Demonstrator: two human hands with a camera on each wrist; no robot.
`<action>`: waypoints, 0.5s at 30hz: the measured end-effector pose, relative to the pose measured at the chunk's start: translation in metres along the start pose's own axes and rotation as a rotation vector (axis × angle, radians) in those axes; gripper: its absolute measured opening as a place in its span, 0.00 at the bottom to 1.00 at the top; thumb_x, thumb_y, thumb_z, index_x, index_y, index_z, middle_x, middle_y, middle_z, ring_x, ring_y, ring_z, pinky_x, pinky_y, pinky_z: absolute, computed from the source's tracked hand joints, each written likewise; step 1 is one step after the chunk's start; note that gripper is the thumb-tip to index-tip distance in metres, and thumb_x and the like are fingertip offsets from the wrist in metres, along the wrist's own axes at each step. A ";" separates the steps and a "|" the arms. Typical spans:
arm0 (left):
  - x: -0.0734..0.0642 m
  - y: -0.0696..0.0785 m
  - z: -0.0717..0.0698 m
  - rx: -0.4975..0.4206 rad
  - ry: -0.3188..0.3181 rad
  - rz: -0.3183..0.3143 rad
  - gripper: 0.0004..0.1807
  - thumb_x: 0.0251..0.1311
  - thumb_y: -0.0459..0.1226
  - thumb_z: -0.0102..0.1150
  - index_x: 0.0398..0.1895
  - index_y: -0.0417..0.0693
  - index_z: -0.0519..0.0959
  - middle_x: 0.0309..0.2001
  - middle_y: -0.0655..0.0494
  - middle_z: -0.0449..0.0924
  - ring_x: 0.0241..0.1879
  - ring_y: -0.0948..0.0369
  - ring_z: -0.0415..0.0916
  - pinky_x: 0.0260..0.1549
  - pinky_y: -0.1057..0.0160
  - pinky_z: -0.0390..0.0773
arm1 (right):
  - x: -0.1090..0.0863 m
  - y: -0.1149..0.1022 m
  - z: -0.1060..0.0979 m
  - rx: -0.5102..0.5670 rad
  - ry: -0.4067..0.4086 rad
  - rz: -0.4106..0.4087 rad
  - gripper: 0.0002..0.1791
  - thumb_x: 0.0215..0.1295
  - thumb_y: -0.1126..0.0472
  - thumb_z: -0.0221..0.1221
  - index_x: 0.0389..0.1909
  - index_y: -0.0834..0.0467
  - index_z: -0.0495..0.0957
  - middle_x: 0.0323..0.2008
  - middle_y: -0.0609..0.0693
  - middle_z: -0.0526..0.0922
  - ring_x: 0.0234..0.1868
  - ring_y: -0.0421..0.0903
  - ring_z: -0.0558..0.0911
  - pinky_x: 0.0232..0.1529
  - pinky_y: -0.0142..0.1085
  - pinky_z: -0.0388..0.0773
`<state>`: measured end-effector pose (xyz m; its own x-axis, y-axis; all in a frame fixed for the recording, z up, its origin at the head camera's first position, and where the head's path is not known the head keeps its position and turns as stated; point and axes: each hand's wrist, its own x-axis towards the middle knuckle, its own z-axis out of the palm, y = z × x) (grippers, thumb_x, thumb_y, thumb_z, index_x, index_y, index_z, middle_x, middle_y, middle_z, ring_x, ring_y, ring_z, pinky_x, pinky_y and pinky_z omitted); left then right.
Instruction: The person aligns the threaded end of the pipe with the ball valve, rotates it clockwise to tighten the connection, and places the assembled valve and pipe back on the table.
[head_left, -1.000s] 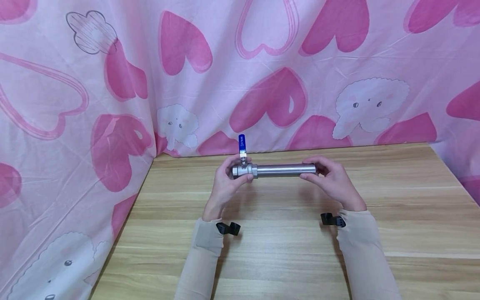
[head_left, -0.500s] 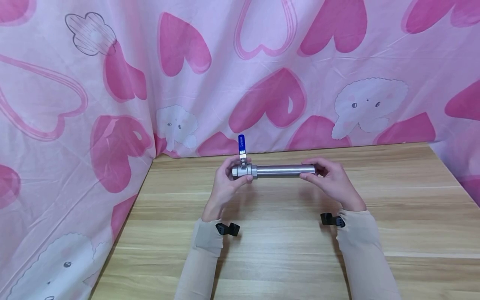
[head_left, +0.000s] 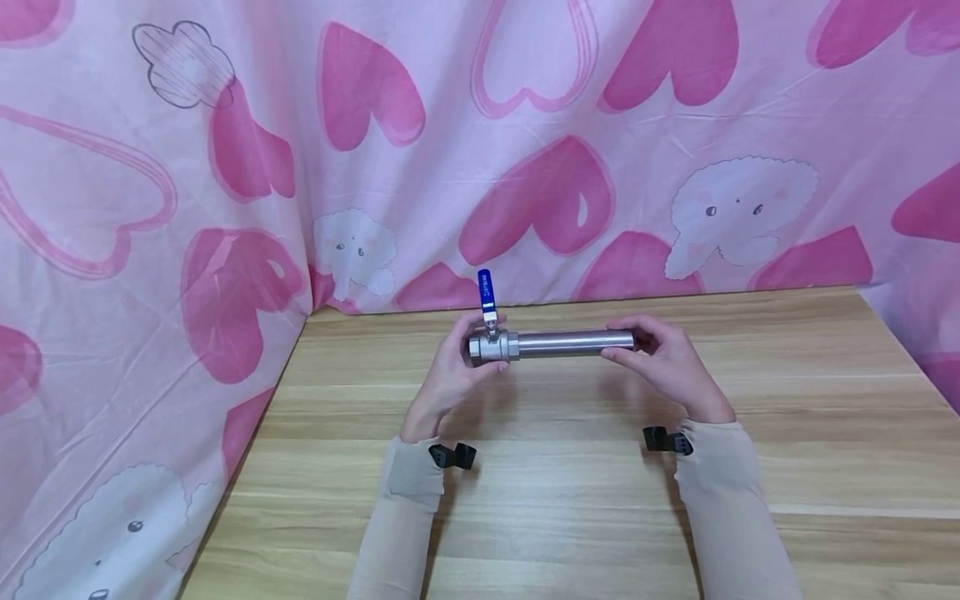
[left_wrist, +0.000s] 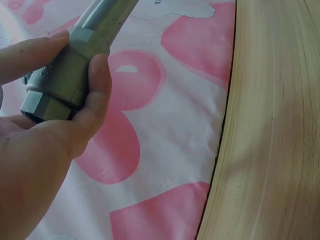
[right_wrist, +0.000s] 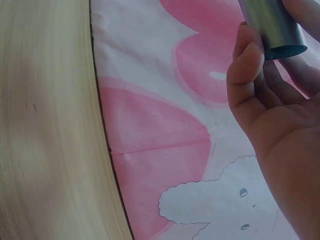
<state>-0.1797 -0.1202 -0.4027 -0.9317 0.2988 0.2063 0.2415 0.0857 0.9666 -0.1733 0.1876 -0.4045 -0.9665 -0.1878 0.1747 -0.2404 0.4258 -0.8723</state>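
A silver ball valve (head_left: 492, 345) with a blue lever handle (head_left: 487, 292) is joined to one end of a straight metal pipe (head_left: 573, 343). My left hand (head_left: 450, 372) grips the valve body between thumb and fingers, the lever pointing away toward the back. In the left wrist view, the valve's hexagonal end (left_wrist: 47, 106) sits near the palm. My right hand (head_left: 670, 363) pinches the pipe's other end, thumb on the near side and fingers on the far side. That pipe end (right_wrist: 280, 37) looks open in the right wrist view. Pipe and valve lie level above the table.
The wood-grain table (head_left: 570, 500) spreads beneath both hands. A pink curtain (head_left: 525, 167) printed with hearts hangs along its back and left edges. Each sleeved wrist carries a small black mount (head_left: 453, 456).
The valve and pipe have shifted slightly right. The blue lever leans a little more to the left, and my left thumb sits lower on the valve. My right hand keeps its grip.
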 end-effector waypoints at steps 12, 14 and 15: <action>0.001 -0.008 0.001 0.069 0.036 -0.034 0.40 0.45 0.22 0.69 0.65 0.44 0.67 0.57 0.43 0.75 0.51 0.53 0.73 0.55 0.57 0.74 | 0.001 0.007 -0.004 0.043 -0.034 -0.034 0.22 0.55 0.61 0.70 0.52 0.58 0.78 0.45 0.56 0.80 0.37 0.40 0.80 0.38 0.24 0.79; 0.002 -0.010 0.000 0.077 0.048 -0.047 0.40 0.44 0.23 0.70 0.65 0.46 0.68 0.57 0.44 0.76 0.51 0.53 0.73 0.56 0.55 0.74 | 0.001 0.009 -0.005 0.054 -0.044 -0.042 0.22 0.54 0.64 0.69 0.52 0.59 0.78 0.45 0.56 0.80 0.37 0.38 0.81 0.39 0.24 0.80; 0.002 -0.010 0.000 0.079 0.051 -0.051 0.40 0.44 0.23 0.70 0.65 0.48 0.69 0.57 0.44 0.76 0.51 0.53 0.73 0.56 0.55 0.74 | 0.001 0.009 -0.005 0.055 -0.049 -0.043 0.22 0.54 0.65 0.69 0.52 0.59 0.77 0.46 0.56 0.80 0.37 0.38 0.81 0.40 0.23 0.80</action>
<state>-0.1837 -0.1201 -0.4120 -0.9555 0.2432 0.1670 0.2126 0.1751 0.9613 -0.1771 0.1956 -0.4104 -0.9495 -0.2485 0.1916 -0.2754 0.3670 -0.8885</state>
